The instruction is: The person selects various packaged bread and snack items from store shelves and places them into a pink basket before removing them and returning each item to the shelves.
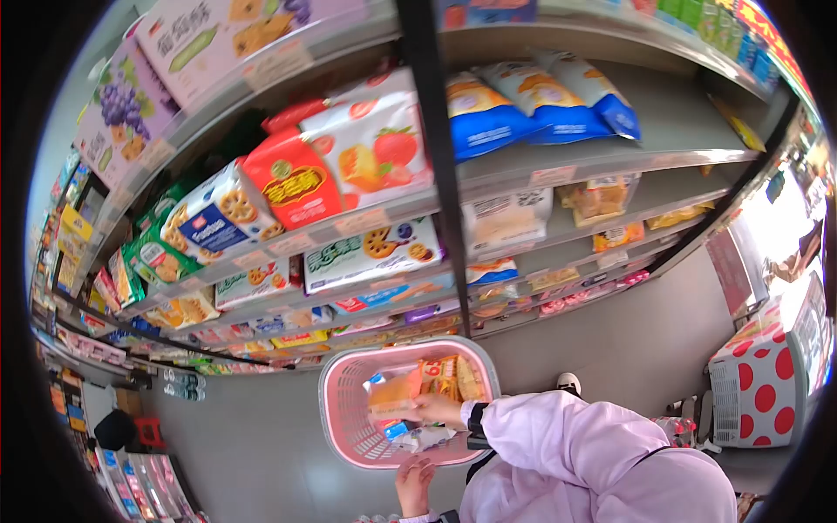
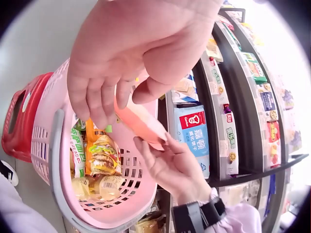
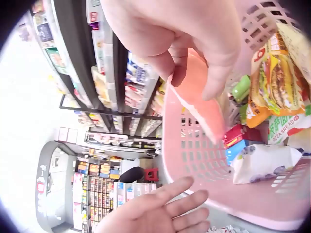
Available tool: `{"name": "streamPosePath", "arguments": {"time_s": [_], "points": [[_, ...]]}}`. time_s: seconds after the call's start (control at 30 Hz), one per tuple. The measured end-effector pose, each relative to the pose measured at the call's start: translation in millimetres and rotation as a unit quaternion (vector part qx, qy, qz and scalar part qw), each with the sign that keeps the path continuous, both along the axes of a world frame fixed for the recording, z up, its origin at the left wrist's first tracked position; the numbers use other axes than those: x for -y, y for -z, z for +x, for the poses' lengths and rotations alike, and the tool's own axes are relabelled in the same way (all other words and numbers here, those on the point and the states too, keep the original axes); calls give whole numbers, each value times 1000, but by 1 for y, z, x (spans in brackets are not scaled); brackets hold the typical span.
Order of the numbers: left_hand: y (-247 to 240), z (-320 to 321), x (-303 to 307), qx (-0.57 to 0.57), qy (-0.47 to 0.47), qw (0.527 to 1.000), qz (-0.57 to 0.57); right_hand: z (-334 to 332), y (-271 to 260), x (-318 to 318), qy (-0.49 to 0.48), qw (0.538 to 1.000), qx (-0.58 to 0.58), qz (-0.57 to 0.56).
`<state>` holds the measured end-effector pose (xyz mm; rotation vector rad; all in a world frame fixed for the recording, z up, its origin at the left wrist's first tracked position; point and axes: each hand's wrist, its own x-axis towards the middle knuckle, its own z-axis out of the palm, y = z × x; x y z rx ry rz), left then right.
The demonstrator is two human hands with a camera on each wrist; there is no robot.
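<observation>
An orange-pink packet (image 1: pixel 394 394) is pinched by the right hand (image 1: pixel 438 410) over the pink basket (image 1: pixel 338 436). In the right wrist view the packet (image 3: pixel 197 92) hangs from the thumb and fingers of the right hand (image 3: pixel 180 39). The left hand (image 1: pixel 415 486) is just outside the basket's near rim, fingers relaxed and holding nothing; the right wrist view shows this hand (image 3: pixel 160 213) with fingers spread. Inside the basket lie a burger-print packet (image 2: pixel 103 154), a green-and-white bread packet (image 2: pixel 77 150) and a white packet with blueberries (image 3: pixel 265 162).
Shelves of snack boxes and bags (image 1: pixel 375 253) stand beyond the basket. A red stool (image 2: pixel 23 116) is on the floor close to it in the left wrist view. A red-dotted box (image 1: pixel 754 383) stands at the right. Grey floor (image 1: pixel 253 427) lies left of the basket.
</observation>
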<state>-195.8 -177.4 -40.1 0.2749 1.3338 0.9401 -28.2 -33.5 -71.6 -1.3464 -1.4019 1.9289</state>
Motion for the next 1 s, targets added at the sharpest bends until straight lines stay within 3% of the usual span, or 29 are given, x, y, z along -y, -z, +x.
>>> {"name": "streamPosePath", "arguments": {"time_s": [0.2, 0.3, 0.37, 0.47, 0.63, 0.67, 0.77, 0.8, 0.9, 1.0], "points": [[42, 6, -18, 130, -128, 983, -33, 43, -33, 10, -51, 995, -89, 4], [61, 21, -24, 172, -171, 970, -31, 96, -96, 22, -37, 988, -152, -5], [54, 38, -31, 200, -176, 964, -8, 136, -124, 27, -79, 987, -100, 97], [-11, 90, -50, 258, -148, 954, 36, 191, -133, 44, -61, 984, -99, 137], [-49, 153, -69, 344, -22, 932, 112, 286, -161, 77, 29, 977, -177, 119], [-28, 157, -76, 390, -29, 915, 97, 305, -169, 84, 42, 974, -184, 124], [-67, 220, -85, 369, 57, 925, 74, 370, -196, 108, 72, 975, -159, 136], [-73, 238, -84, 293, 108, 945, 96, 389, -201, 118, 93, 974, -143, 148], [-85, 290, -93, 239, 270, 918, 161, 441, -213, 150, 197, 955, -123, 186], [-110, 356, -96, 229, 312, 904, 184, 490, -205, 176, 305, 930, -115, 172]]}}
